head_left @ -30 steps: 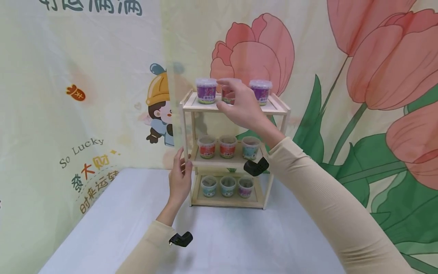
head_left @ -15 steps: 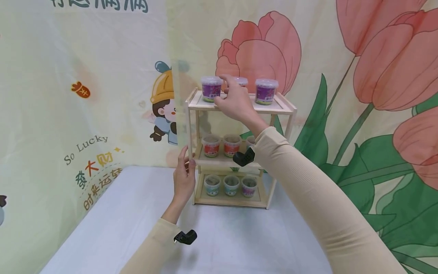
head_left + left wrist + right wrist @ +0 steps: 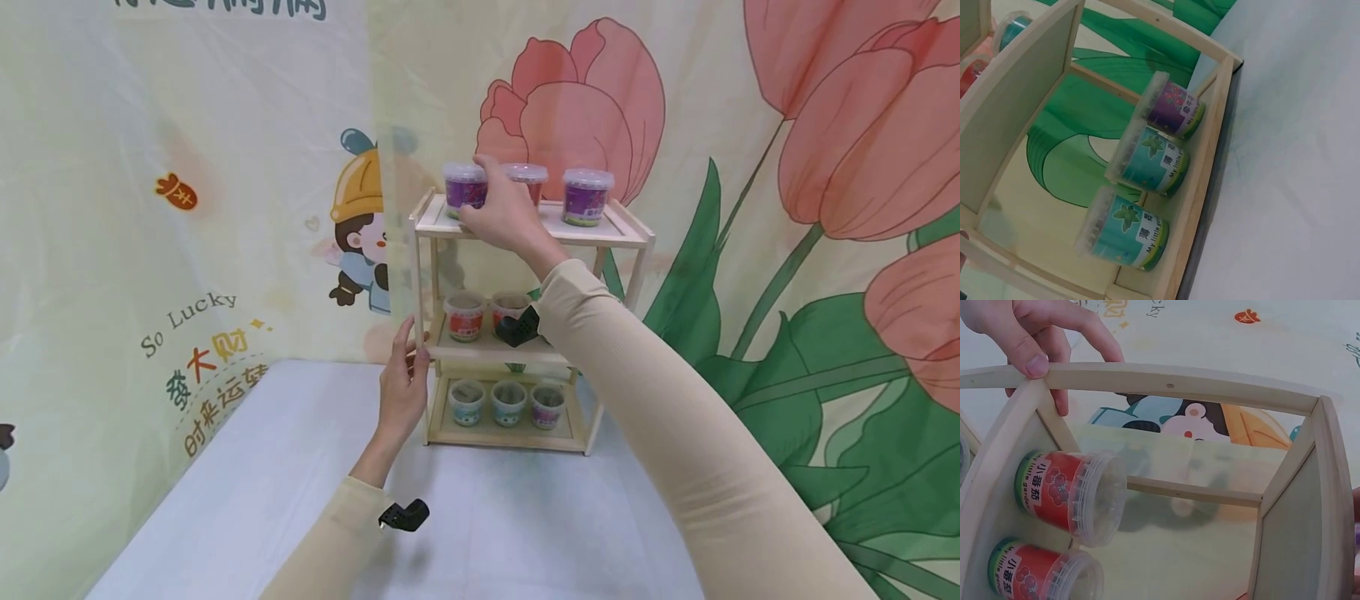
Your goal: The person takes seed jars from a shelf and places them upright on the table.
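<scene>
A pale wooden three-tier shelf stands on the white table. My left hand grips its left post at the middle tier; the right wrist view shows the thumb on the front of the post and fingers behind. On the top tier, my right hand holds a purple-labelled plant-kit cup at the left end, thumb in front and index finger at the lid. Beside it, partly behind the hand, is a red-labelled cup. Another purple cup sits at the right.
Two red-labelled cups show on the middle tier, partly behind the right sleeve and its black wrist camera. The bottom tier bears two teal cups and a purple one. A tulip-printed cloth hangs behind.
My right hand has moved left along the top tier, from the middle cup to the left purple cup, uncovering part of the middle one. My left hand keeps its grip on the post.
</scene>
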The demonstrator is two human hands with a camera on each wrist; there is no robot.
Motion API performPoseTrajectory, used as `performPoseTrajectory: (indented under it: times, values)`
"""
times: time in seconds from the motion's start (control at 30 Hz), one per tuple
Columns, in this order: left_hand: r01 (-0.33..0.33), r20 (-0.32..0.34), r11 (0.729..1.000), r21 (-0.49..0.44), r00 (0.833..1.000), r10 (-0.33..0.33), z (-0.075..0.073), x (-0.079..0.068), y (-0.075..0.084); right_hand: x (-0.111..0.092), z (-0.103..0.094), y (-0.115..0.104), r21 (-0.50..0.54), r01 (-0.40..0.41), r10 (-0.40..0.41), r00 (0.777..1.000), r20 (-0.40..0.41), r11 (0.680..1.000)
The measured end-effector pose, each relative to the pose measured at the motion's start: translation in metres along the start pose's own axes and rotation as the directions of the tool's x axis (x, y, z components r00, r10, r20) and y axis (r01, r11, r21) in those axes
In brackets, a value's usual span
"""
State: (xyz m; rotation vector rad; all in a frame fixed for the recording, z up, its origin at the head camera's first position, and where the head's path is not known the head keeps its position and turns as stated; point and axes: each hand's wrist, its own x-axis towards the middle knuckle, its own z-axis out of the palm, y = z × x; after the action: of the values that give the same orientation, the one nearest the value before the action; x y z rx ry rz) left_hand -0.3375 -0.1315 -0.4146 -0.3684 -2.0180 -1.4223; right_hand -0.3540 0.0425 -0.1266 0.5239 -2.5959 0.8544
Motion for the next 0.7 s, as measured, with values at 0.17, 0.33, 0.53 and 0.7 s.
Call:
performPoseTrajectory:
  times: [0.17, 0.33, 0.53, 0.7]
  values:
    - [-0.005, 0.011, 1.000, -0.004, 1.000, 0.005, -0.001, 0.001, 0.001, 0.002, 0.003, 0.005, -0.018, 0.019, -0.019, 1.000, 0.006, 1.000]
    - [-0.011, 0.004, 1.000, 0.007, 1.000, 0.011, -0.002, 0.003, 0.002, 0.002, 0.004, 0.009, -0.009, 0.056, -0.056, 0.998, -0.010, 0.998]
    - [-0.007, 0.003, 1.000, 0.021, 1.000, 0.007, -0.002, 0.003, 0.001, 0.001, 0.003, 0.012, 0.045, 0.080, -0.079, 0.997, -0.025, 0.996]
    - [-0.007, 0.007, 1.000, 0.021, 1.000, 0.007, -0.002, 0.001, 0.002, -0.002, 0.003, 0.017, 0.091, 0.076, -0.076, 0.997, -0.006, 0.993]
